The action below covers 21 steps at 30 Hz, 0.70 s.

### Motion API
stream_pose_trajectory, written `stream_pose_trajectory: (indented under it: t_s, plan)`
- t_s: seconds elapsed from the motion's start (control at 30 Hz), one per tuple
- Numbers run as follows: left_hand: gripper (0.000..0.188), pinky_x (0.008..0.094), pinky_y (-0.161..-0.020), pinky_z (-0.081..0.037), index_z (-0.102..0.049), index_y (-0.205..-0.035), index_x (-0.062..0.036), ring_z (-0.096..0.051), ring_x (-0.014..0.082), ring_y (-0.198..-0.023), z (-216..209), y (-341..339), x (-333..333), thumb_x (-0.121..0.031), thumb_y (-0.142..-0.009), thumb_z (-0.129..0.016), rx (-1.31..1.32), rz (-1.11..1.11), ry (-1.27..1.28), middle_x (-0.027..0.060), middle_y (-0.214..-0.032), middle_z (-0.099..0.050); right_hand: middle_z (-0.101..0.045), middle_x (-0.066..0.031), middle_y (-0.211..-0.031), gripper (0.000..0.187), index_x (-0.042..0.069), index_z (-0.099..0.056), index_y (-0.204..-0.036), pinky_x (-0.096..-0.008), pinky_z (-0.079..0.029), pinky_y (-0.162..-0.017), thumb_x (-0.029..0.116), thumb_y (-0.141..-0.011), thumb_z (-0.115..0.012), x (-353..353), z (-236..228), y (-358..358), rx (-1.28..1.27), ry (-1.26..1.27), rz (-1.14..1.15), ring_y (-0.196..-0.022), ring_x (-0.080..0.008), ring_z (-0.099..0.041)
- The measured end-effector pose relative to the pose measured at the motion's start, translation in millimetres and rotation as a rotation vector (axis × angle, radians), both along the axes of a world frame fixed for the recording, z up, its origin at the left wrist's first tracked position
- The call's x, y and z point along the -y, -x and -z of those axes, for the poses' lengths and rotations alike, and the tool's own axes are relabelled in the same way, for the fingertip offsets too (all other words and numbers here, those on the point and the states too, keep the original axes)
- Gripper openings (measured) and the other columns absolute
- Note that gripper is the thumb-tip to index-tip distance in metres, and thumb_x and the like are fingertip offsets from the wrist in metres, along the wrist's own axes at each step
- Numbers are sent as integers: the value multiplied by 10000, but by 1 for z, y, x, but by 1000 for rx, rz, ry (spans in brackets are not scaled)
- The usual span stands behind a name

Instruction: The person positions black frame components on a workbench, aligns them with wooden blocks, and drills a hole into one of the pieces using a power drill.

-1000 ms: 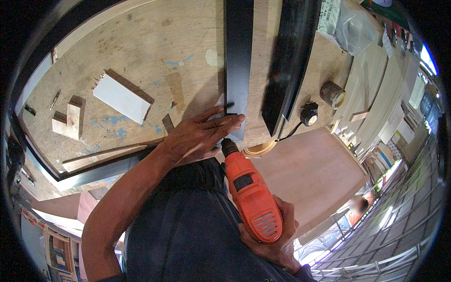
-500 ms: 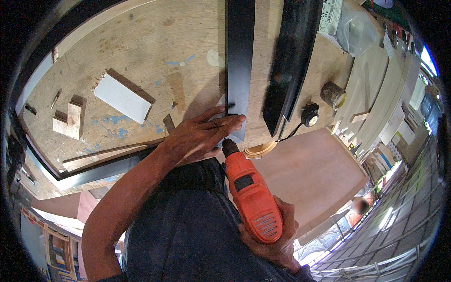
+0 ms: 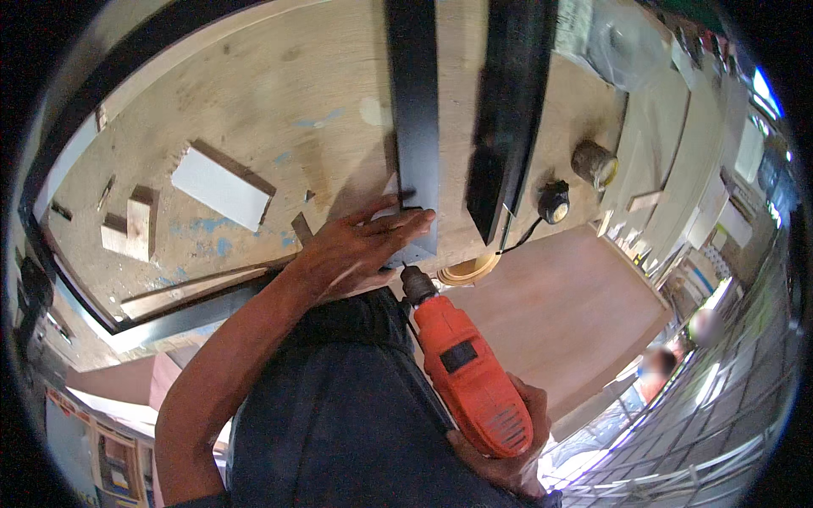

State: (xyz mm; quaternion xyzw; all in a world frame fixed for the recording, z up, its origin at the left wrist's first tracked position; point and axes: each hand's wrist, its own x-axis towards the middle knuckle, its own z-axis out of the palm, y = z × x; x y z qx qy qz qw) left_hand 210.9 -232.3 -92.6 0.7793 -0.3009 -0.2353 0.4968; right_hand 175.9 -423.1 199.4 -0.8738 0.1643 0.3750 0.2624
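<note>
A long black bar (image 3: 415,110) lies on the wooden workbench (image 3: 246,102), its near end at the bench edge. My left hand (image 3: 360,245) grips that end, fingers across its top and some of them hidden. An orange power drill (image 3: 474,364) is in my right hand (image 3: 518,466), which wraps its handle. The drill's chuck (image 3: 416,284) points up at the bar's end face, and the thin bit stands just short of it or touching it; I cannot tell which.
Right of the bar lies another black profile (image 3: 504,127), then a tape measure (image 3: 555,201) and a small tin (image 3: 594,163). At left are a white board offcut (image 3: 222,186), a wood block (image 3: 134,224) and a black frame corner (image 3: 118,326). Wooden panels (image 3: 559,313) stand at right.
The drill has drawn back, down and to the right, away from the bar's end. My left hand keeps its hold on the bar. The whole view has shifted slightly.
</note>
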Motion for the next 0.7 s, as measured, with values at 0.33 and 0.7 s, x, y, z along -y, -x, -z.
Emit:
stream_pose_trajectory:
  t_s: [0.33,0.7]
  plan:
    - [1096,481,-1235,-308,-174,-1611,-48,-544,295,-1366,1,-8,3,-338,-792,-841,225,35,-7,90,-1464,-593,-733,-160,-1056,920,-26,-493,-1307,-385,-596,-819,416,-642,-950,30,16,123,310,-28,494,-929,-249,-738]
    - [1122,536,-1196,-341,-245,-1584,-9,-579,340,-1328,-8,-2,8,-347,-741,-904,302,6,-74,100,-1403,-642,-658,-149,-1153,809,-10,-495,-1372,-406,-552,-884,238,-715,-898,26,51,190,442,-183,908,-1011,-235,-650]
